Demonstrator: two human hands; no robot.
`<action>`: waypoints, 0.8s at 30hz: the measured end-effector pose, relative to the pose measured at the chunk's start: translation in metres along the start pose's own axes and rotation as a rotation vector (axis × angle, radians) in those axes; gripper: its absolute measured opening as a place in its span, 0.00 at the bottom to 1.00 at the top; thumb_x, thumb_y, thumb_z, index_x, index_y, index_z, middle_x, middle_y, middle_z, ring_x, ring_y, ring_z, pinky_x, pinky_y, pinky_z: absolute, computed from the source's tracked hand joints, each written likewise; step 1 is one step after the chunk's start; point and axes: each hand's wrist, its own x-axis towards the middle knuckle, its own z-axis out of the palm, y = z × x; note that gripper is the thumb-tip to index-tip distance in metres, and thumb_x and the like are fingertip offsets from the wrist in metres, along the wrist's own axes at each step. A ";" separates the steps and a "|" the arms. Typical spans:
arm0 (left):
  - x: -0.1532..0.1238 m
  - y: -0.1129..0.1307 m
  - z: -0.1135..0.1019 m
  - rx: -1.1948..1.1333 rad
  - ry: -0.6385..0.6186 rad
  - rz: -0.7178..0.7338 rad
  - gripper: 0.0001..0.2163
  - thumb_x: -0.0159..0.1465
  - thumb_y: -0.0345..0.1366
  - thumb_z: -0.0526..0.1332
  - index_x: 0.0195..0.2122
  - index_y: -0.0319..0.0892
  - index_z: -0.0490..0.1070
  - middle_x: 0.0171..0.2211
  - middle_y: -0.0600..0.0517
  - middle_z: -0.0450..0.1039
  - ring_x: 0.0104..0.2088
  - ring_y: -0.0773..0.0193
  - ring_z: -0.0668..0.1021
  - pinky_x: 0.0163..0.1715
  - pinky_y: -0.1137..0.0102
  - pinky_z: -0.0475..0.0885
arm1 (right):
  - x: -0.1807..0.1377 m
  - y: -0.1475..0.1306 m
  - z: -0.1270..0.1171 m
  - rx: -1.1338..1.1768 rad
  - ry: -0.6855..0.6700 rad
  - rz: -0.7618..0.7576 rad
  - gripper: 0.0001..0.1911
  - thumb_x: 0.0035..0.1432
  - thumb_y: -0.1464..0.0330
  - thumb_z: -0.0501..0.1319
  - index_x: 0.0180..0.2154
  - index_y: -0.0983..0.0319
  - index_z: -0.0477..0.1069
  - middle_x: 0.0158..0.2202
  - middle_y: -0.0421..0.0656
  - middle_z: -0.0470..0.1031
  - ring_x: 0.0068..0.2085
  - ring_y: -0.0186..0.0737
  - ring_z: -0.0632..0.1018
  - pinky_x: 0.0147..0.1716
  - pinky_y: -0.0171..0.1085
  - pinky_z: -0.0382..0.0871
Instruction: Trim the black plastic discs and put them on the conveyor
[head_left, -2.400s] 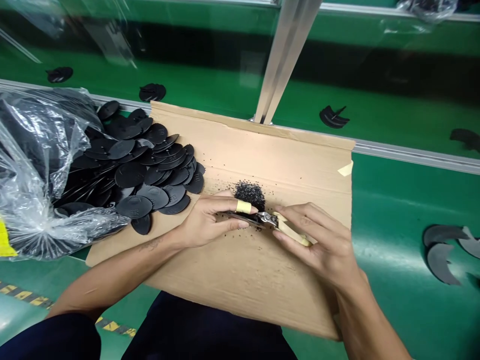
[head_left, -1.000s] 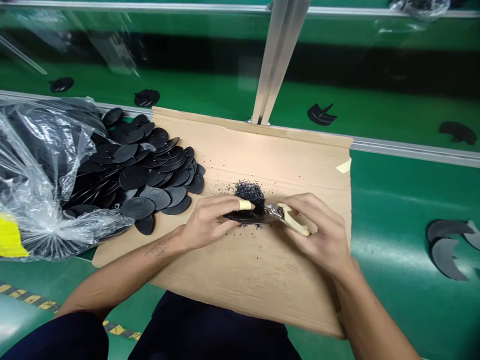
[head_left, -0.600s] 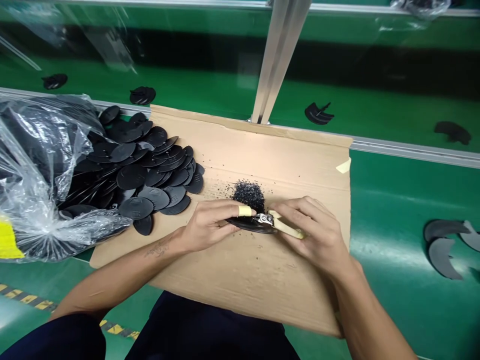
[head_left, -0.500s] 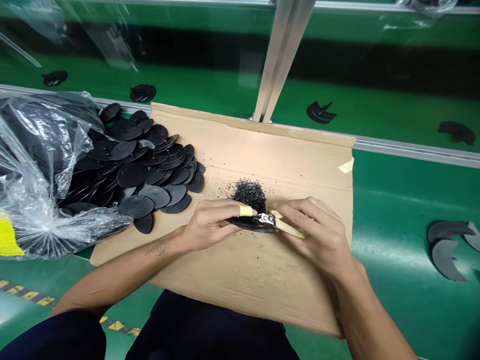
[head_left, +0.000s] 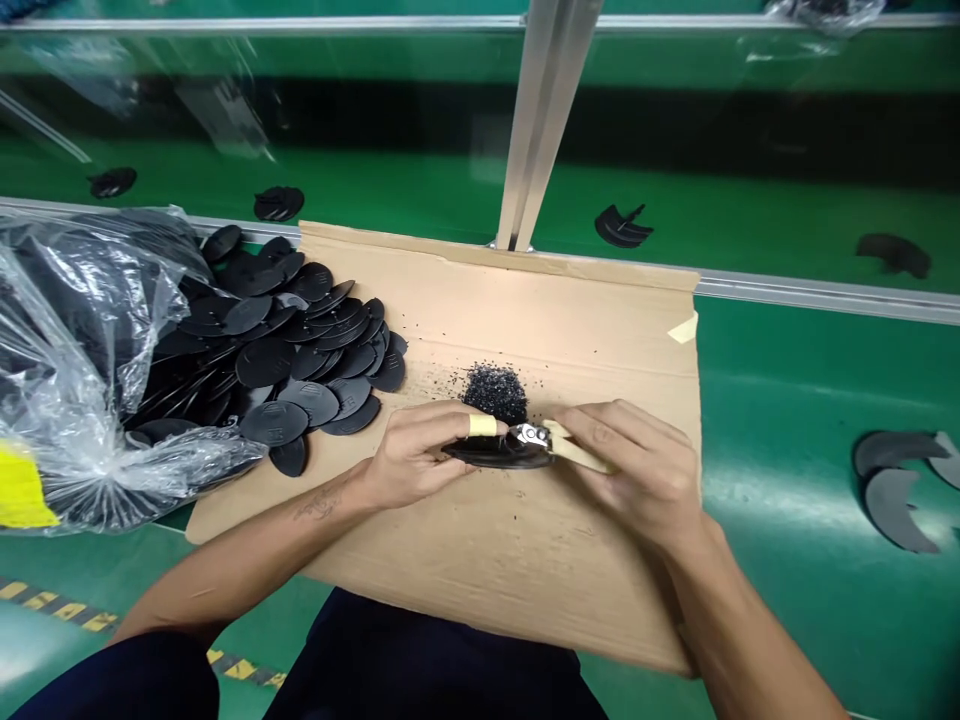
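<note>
My left hand pinches a black plastic disc edge-on over a sheet of cardboard; a yellow tape band wraps one finger. My right hand is closed on a small cutter with cream handles, its metal jaws at the disc's rim. A little heap of black trimmings lies just behind the disc. To the left, a pile of black discs spills from a clear plastic bag onto the cardboard.
The cardboard rests on a green bench. Behind an aluminium rail runs a green conveyor belt carrying scattered black pieces. A slanted metal post rises at the centre back. Curved black parts lie at the right.
Both hands stay together over the cardboard; the disc has been turned a little in my left fingers while the cutter stays at its rim. The pieces on the belt have drifted slightly left.
</note>
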 end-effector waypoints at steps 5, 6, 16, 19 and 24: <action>0.003 -0.002 -0.001 0.116 -0.113 0.033 0.12 0.67 0.28 0.64 0.52 0.40 0.77 0.39 0.46 0.81 0.38 0.64 0.81 0.37 0.69 0.79 | 0.000 0.006 0.003 -0.152 -0.046 -0.016 0.05 0.77 0.72 0.59 0.50 0.62 0.73 0.42 0.46 0.79 0.35 0.42 0.76 0.32 0.41 0.62; 0.002 -0.002 -0.001 0.133 -0.110 0.020 0.12 0.67 0.28 0.64 0.52 0.40 0.77 0.40 0.46 0.81 0.39 0.64 0.81 0.38 0.69 0.79 | 0.000 0.008 0.004 -0.142 -0.069 -0.005 0.06 0.77 0.70 0.58 0.51 0.62 0.73 0.42 0.46 0.79 0.37 0.43 0.76 0.32 0.41 0.62; 0.007 -0.009 -0.001 -0.419 0.217 -0.656 0.19 0.63 0.48 0.70 0.48 0.40 0.76 0.42 0.49 0.82 0.42 0.61 0.83 0.43 0.68 0.81 | -0.015 0.044 0.000 -0.406 -0.041 0.342 0.19 0.74 0.54 0.58 0.54 0.61 0.73 0.46 0.51 0.75 0.43 0.56 0.74 0.38 0.47 0.67; 0.011 -0.016 -0.004 -0.570 0.248 -0.774 0.25 0.67 0.58 0.62 0.47 0.39 0.77 0.40 0.45 0.83 0.43 0.56 0.84 0.45 0.62 0.82 | -0.019 0.053 0.004 -0.440 -0.059 0.358 0.18 0.74 0.57 0.57 0.55 0.62 0.73 0.48 0.54 0.72 0.46 0.60 0.73 0.40 0.50 0.68; 0.013 -0.022 -0.009 -0.617 0.173 -0.805 0.33 0.70 0.66 0.45 0.48 0.41 0.75 0.38 0.44 0.82 0.44 0.54 0.84 0.43 0.59 0.83 | -0.011 0.043 -0.001 -0.304 0.026 0.391 0.18 0.74 0.55 0.60 0.52 0.61 0.75 0.52 0.56 0.69 0.50 0.62 0.73 0.43 0.53 0.71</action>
